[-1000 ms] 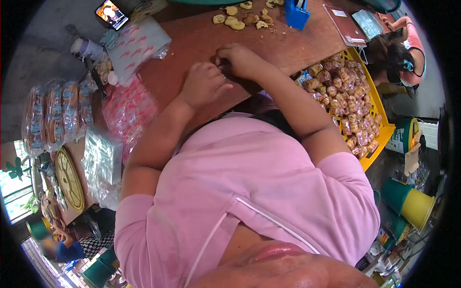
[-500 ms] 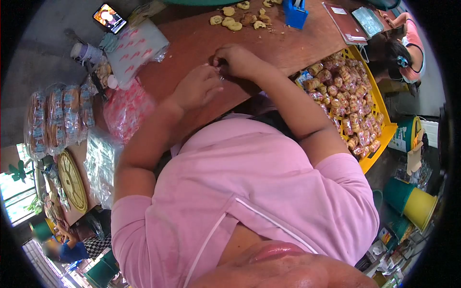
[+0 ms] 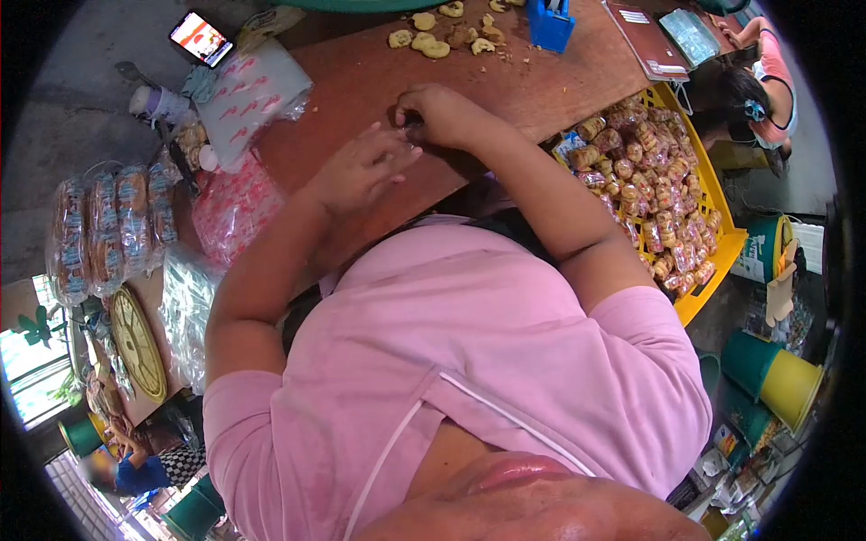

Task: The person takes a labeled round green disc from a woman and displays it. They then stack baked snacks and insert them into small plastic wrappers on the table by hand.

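Observation:
Near the front edge of the brown tabletop, my two hands are close together. My left hand has its fingers stretched and apart, the upper ones reaching beside the right hand. The fingers of my right hand are curled inward; whatever they hold is too small and hidden to name. Beyond the hands lie several flat, pale round baked pieces with crumbs. A blue tape dispenser stands to their right. Printed clear plastic bags are stacked to the left.
A yellow crate of wrapped baked rolls sits at my right. On the left are a lit phone, red-printed plastic and bagged bread. Another person is at the upper right, another at the lower left.
My left hand has shifted slightly up and its fingers have spread away from the right hand. My right hand stays nearly in place, still curled. The phone's picture has changed.

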Demonstrator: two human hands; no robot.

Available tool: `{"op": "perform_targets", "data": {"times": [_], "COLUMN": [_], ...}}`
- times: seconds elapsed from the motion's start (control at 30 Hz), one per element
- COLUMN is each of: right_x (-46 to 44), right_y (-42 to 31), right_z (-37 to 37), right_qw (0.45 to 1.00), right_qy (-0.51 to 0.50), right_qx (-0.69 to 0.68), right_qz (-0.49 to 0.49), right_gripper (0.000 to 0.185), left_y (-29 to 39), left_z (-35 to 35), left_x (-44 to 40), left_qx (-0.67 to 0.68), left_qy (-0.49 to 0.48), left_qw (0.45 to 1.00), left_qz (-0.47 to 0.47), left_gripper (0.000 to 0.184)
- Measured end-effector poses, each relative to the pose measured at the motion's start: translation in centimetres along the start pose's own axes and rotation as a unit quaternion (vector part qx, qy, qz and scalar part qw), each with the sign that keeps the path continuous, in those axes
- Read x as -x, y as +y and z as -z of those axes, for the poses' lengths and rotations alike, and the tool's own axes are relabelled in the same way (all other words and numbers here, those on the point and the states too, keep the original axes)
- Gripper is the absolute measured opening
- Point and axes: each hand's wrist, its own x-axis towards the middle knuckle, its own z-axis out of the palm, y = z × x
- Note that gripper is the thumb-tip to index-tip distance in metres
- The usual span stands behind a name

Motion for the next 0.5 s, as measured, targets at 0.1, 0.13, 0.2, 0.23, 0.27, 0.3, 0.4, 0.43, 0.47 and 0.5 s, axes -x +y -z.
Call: {"op": "perform_targets", "data": {"times": [0.1,0.13,0.2,0.23,0.27,0.3,0.4,0.43,0.47,0.5], "right_x": [-0.1,0.0,0.0,-0.2,-0.4,-0.1,1.9,2.4,3.2,4.1], "right_y": [0.1,0.2,0.4,0.4,0.4,0.4,0.1,1.1,1.3,1.7], "right_z": [0.1,0.0,-0.3,-0.3,-0.1,0.2,4.2,5.8,7.3,8.7], "right_qw": [1.000,1.000,1.000,0.999,0.999,0.999,0.996,0.994,0.987,0.971], "right_qy": [-0.003,-0.002,-0.015,-0.028,-0.042,-0.027,0.036,0.066,0.148,0.229], "right_qx": [0.000,-0.005,-0.007,-0.005,-0.001,0.023,0.075,0.078,0.057,0.036], "right_qz": [-0.008,-0.012,-0.020,-0.025,-0.029,-0.019,0.021,0.039,-0.007,-0.054], "right_gripper": [0.024,0.024,0.024,0.025,0.026,0.028,0.035,0.038,0.039,0.040], "left_y": [-0.7,-0.5,0.0,-0.2,-0.5,-0.8,0.9,0.9,0.7,0.4], "left_z": [0.6,0.7,0.8,0.7,0.4,0.3,1.6,1.6,1.4,1.3], "left_x": [-0.4,-0.6,-0.7,-0.7,-0.8,-0.8,-2.5,-2.9,-3.5,-4.2], "left_qx": [-0.093,-0.100,-0.115,-0.124,-0.133,-0.143,-0.160,-0.164,-0.168,-0.172], "left_qy": [0.011,0.014,0.021,0.012,0.004,-0.004,-0.041,-0.053,-0.065,-0.077], "left_qw": [0.990,0.989,0.987,0.986,0.985,0.984,0.983,0.982,0.981,0.980], "left_qz": [-0.108,-0.110,-0.112,-0.109,-0.106,-0.102,-0.077,-0.073,-0.068,-0.064], "left_gripper": [0.046,0.047,0.050,0.047,0.044,0.042,0.044,0.046,0.049,0.052]}}
